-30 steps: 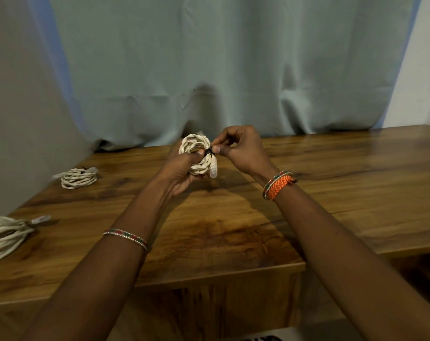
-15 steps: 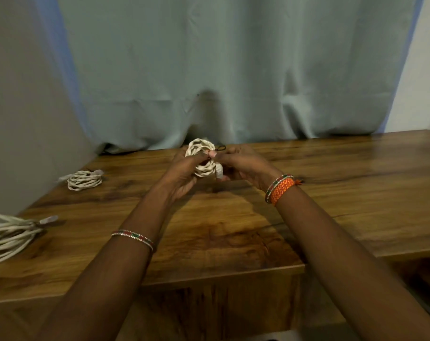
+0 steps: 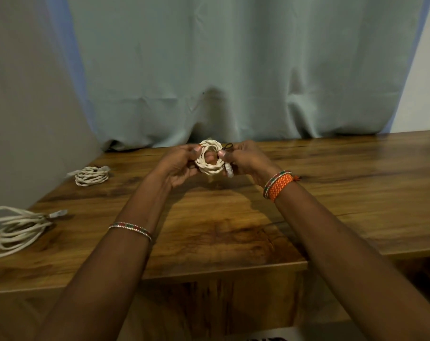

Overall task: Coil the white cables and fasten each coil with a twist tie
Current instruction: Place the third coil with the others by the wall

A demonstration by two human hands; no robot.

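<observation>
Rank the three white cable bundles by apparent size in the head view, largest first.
1. Loose bundle at the table's left edge, though it is nearest the camera.
2-3. Far-left coil and held coil: look alike, not ranked.

Two bare forearms, no sleeves in view.

Left hand (image 3: 182, 166): no rings discernible. Well back from it along the forearm, one thin beaded bangle (image 3: 130, 228), silver-toned with red and green segments, sitting loosely across the arm.

Right hand (image 3: 246, 159): no rings discernible. At the wrist just behind it, a stack of bands: a wide woven orange bracelet (image 3: 280, 187) with a small knotted tail at its outer side, and against its hand-side edge a narrow beaded bracelet (image 3: 274, 177) in red, green and silver.
</observation>
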